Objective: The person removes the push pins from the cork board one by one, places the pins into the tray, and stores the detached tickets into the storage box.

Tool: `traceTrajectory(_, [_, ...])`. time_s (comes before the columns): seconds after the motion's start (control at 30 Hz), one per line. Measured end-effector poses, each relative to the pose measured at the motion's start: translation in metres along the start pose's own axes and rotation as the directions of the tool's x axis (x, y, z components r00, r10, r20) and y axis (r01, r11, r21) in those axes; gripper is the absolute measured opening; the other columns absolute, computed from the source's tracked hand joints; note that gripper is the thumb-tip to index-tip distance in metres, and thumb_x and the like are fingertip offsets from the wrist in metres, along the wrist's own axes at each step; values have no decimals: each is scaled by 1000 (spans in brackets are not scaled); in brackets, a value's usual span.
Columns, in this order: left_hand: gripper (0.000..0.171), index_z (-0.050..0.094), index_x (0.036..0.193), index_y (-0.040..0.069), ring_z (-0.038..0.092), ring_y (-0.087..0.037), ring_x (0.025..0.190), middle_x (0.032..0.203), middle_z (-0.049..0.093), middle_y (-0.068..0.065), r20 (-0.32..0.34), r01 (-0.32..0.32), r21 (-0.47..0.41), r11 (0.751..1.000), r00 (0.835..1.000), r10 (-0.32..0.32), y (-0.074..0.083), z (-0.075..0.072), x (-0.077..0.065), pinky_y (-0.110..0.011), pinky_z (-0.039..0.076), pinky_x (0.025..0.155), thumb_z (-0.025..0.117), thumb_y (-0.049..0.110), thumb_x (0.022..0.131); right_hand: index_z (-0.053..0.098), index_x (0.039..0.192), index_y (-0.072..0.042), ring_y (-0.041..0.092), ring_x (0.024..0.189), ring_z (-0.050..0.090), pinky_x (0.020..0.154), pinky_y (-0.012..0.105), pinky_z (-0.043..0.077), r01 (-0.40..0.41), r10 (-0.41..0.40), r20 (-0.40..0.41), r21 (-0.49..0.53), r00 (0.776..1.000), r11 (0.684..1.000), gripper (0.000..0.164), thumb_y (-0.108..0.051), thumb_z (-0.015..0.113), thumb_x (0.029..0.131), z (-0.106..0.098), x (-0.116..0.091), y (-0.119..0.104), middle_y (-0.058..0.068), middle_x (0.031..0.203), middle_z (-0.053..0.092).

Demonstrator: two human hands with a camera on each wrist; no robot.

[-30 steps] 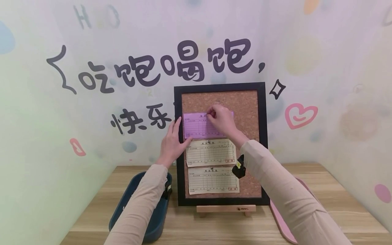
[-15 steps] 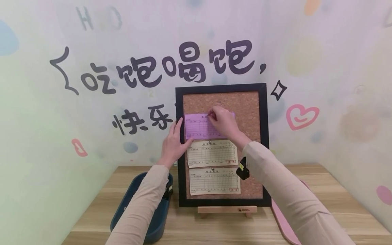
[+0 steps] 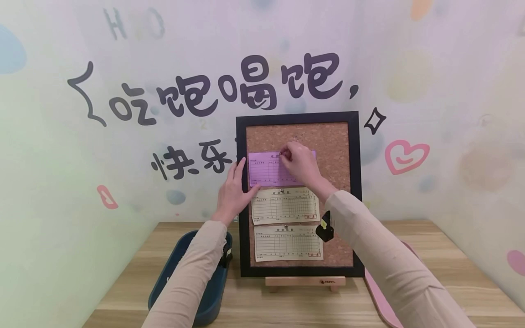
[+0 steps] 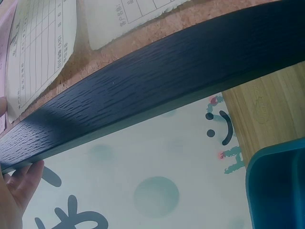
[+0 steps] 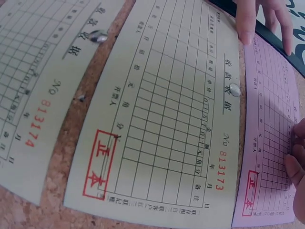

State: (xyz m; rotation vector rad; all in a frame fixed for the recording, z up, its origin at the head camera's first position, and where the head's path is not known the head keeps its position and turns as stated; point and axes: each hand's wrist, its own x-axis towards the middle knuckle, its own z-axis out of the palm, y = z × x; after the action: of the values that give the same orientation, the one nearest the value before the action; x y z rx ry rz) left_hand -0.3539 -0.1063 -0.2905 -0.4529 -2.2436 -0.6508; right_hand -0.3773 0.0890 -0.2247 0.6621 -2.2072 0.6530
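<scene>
A black-framed corkboard (image 3: 334, 146) stands upright in the head view. My left hand (image 3: 234, 196) grips its left edge, the thumb on the lower left corner of a purple receipt (image 3: 261, 171) and the fingers around the frame's side. At the receipt's top middle, my right hand (image 3: 302, 165) pinches a small thumbtack, mostly hidden by the fingertips. Below hang two cream receipts, the upper receipt (image 3: 283, 207) and the lower receipt (image 3: 287, 244), each with a metal thumbtack at its top. In the right wrist view, the purple receipt (image 5: 267, 109) lies beside the upper cream one.
A small wooden easel (image 3: 305, 281) supports the board on the wood-grain table (image 3: 254, 310). To the left is a deep blue tray (image 3: 211, 314), partly under the left sleeve. A pink flat board (image 3: 383, 303) lies at the right, partly behind the right sleeve. A printed wall (image 3: 197, 41) rises behind.
The head view has shifted slightly. Both hands keep their places on the board, and the purple receipt stays where it was.
</scene>
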Motion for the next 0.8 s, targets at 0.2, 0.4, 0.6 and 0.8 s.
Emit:
traceTrajectory(0.2, [79,28,142,9,60,-31,75,136,37,-23,-1,-2,-5,1000,1000,2,-1,1,0,-40,50,62,68,35,79,62,90,-1,18,69,52,62,29,43,-31,30,24,48,999,998,7,-5,59,85,-1,0,0,8,80,60])
traceTrajectory(0.4, [79,28,142,9,60,-31,74,136,37,-23,-1,-3,-6,1000,1000,3,-1,1,1,-40,50,62,68,35,79,63,88,-1,18,69,52,63,29,43,-50,47,45,68,998,996,6,-4,60,84,-2,3,1,9,79,60])
traceTrajectory(0.6, [80,27,142,10,61,-33,81,137,36,-23,10,9,-9,1000,1000,-9,-1,0,0,-41,51,68,69,35,79,63,87,-2,19,70,52,64,30,43,-50,47,62,59,997,997,5,-5,61,83,-3,4,2,8,79,59])
traceTrajectory(0.8, [79,27,142,10,61,-34,82,137,36,-24,8,7,-10,1000,1000,-7,-1,0,0,-42,51,69,68,35,79,64,89,-2,18,70,53,65,29,44,-43,37,102,57,994,997,6,-6,60,84,-5,6,4,8,80,60])
